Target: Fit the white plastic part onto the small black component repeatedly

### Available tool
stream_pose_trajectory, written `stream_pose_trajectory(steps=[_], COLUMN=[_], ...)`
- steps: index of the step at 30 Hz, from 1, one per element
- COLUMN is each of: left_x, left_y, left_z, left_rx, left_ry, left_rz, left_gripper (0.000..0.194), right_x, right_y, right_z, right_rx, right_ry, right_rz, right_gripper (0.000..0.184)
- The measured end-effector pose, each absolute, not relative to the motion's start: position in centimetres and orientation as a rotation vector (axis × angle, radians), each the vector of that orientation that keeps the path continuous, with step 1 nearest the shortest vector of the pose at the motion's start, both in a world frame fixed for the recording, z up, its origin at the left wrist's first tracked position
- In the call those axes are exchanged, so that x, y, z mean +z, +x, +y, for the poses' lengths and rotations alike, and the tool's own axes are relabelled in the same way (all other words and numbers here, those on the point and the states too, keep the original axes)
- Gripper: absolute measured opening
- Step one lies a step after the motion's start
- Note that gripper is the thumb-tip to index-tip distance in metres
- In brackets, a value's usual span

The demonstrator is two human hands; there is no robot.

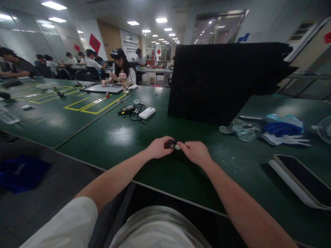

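Note:
My left hand (159, 147) is closed around a small dark part (170, 144) just above the green table. Its exact kind is too small to make out. Against it, my right hand (197, 151) pinches a small whitish piece (177, 146) between thumb and finger. The two pieces meet, or nearly so, between my hands; whether they are joined I cannot tell.
Beyond my hands lie a white box-shaped device (147, 113) and a tangle of black cable (131, 112). A large black panel (207, 82) stands ahead. At right are clear plastic cups (244, 133), gloves (283, 129) and a tablet-like device (302, 179). A person (121, 70) sits across.

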State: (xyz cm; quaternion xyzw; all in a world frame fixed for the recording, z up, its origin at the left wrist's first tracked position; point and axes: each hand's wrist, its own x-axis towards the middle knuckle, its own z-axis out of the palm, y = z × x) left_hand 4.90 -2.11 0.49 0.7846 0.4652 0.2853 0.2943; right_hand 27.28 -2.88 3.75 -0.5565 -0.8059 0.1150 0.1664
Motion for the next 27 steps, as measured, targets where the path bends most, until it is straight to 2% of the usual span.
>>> stream_pose_trajectory(steps=[6, 13, 21, 24, 27], left_x=[0.7, 0.6, 0.5, 0.9, 1.3], left_y=[4.9, 4.1, -6.5, -10.4, -12.5], left_z=[-2.2, -1.8, -0.1, -0.5, -1.1], left_rx=[0.696, 0.817, 0.875, 0.795, 0.684], left_ry=[2.120, 2.211, 2.006, 2.160, 2.423], left_rz=[1.262, 1.271, 1.829, 2.051, 2.025], left_gripper=[0.053, 0.047, 0.049, 0.051, 0.052], right_x=[4.3, 3.8, 3.8, 3.8, 3.7], right_y=[28.8, 30.2, 29.9, 29.7, 29.8], right_z=[-2.5, -1.6, -1.9, -2.0, -1.9], right_rx=[0.381, 0.526, 0.557, 0.577, 0.604], right_ry=[-1.661, -1.743, -1.714, -1.729, -1.741], right_rz=[-2.116, -2.026, -2.077, -2.084, -2.071], right_gripper=[0.074, 0.076, 0.073, 0.073, 0.070])
